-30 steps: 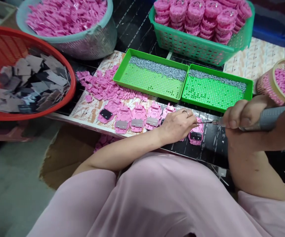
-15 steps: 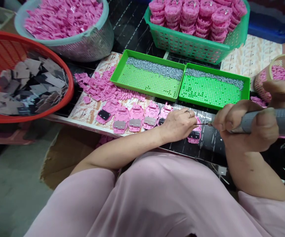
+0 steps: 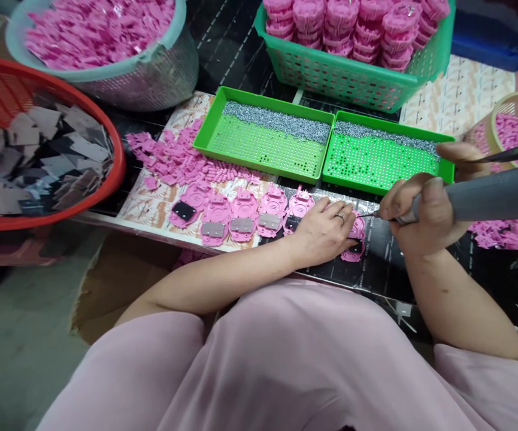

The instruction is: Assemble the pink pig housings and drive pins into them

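My right hand (image 3: 429,209) is wrapped around a grey electric screwdriver (image 3: 501,194). Its thin bit points left, and the tip is at the upper part of the rightmost pink plastic casing (image 3: 358,230). Over that casing lies my left hand (image 3: 326,233), a ring on one finger, holding the piece down with fingers and thumb and hiding much of it. To the left stands a row of similar pink casings, among them one with a grey plate (image 3: 242,215) and one with a black plate (image 3: 192,203). Whether a screw sits at the bit's tip is too small to tell.
Two green trays (image 3: 263,146) of small screws lie behind the row. Loose pink parts (image 3: 173,155) are heaped at left. Around them stand a red basket (image 3: 117,173) of plates, a pale tub (image 3: 164,78) and a green basket (image 3: 330,75) of stacked pink casings.
The screwdriver's body has tilted up at its rear, and its tip has moved slightly up. My left hand's fingers have spread from a pinch near the bit to lie flatter over the casing.
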The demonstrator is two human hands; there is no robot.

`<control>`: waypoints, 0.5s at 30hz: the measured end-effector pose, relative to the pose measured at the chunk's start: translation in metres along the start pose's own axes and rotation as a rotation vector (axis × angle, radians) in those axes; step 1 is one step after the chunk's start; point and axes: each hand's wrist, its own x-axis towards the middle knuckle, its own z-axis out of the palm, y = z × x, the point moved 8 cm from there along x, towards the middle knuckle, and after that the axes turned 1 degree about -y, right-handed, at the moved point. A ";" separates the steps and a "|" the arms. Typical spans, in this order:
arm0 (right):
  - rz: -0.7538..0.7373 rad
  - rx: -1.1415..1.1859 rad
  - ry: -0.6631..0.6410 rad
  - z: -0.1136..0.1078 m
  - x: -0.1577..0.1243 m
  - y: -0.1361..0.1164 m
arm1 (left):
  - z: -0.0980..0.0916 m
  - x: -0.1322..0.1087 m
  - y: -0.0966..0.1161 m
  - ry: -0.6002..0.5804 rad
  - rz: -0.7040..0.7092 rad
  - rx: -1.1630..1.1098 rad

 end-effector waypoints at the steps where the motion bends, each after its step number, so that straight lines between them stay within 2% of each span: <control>1: 0.002 -0.003 -0.003 0.001 0.000 0.002 | 0.002 0.000 0.001 -0.012 0.011 0.005; 7: 0.027 0.089 -0.126 0.008 0.001 0.017 | 0.009 0.000 0.006 -0.077 0.051 0.074; 12: 0.029 0.095 -0.249 0.019 0.016 0.003 | 0.013 0.001 0.009 -0.076 0.050 0.112; 15: 0.009 0.086 -0.097 0.025 0.042 -0.009 | 0.015 0.001 0.010 -0.050 0.045 0.118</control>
